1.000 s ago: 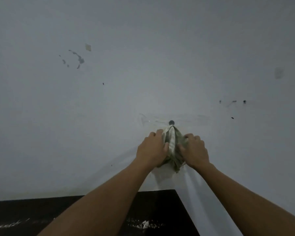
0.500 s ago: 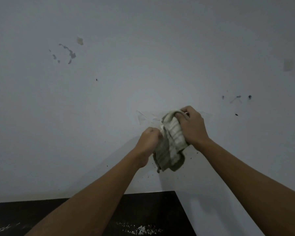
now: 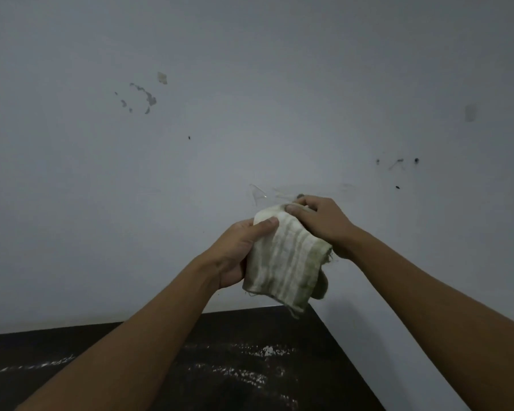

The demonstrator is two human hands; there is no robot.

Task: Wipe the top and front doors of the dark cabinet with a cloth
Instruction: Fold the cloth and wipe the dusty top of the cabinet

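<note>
Both hands, left hand (image 3: 238, 253) and right hand (image 3: 324, 223), fingers pinching cloth (image 3: 285, 262) above cabinet (image 3: 324, 366); white dust on top; wiping apparently not begun; doors unseen.

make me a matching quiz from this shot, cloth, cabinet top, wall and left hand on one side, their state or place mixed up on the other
Things:
1. striped cloth
2. dark cabinet top
3. wall
4. left hand

States or places:
A. streaked with white dust
B. pale, with chipped paint spots
C. held up in both hands
D. grips the cloth's left edge

Pairs: 1-C, 2-A, 3-B, 4-D
</note>
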